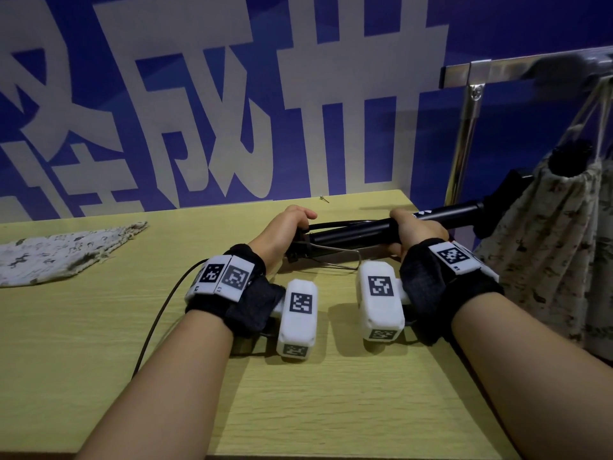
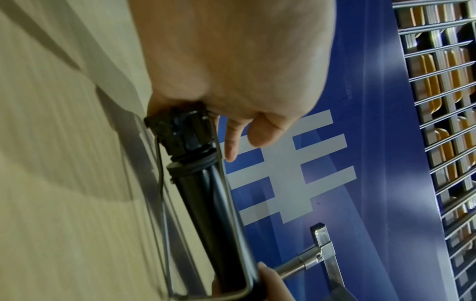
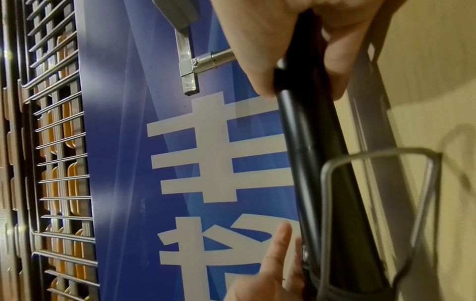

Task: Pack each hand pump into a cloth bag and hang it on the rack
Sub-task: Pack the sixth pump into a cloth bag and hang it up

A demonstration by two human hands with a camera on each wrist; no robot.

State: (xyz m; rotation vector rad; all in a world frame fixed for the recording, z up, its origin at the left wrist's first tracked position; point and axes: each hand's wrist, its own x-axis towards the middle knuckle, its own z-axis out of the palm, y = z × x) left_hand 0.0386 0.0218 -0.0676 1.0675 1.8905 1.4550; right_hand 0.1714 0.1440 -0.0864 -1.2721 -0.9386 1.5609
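A: Start with the biggest thing; the table (image 1: 99, 327) fills the lower frame, and the rack (image 1: 471, 104) stands at upper right with a filled cloth bag (image 1: 557, 227) already hanging from it.

B: And the empty cloth bag (image 1: 59, 254) lies flat at far left, well apart from the hands; that gap looks like the first risk; carried across, the long pump could clip the hanging bag or the rack post.

A: The hand pump (image 1: 358, 234) lies just above the table at centre right, its far end reaching past the table edge; the left hand (image 1: 285, 234) is curled round the base end, the right hand (image 1: 418, 230) wrapped round the barrel.

B: Left wrist view shows one left finger (image 2: 231, 146) straight, off the pump; I judge that grip the weaker one.

A: Smallest last; the wire foot loop (image 1: 335, 257) stands out from the barrel; it could snag the bag's mouth; the thin hose (image 1: 335, 224) might catch too.
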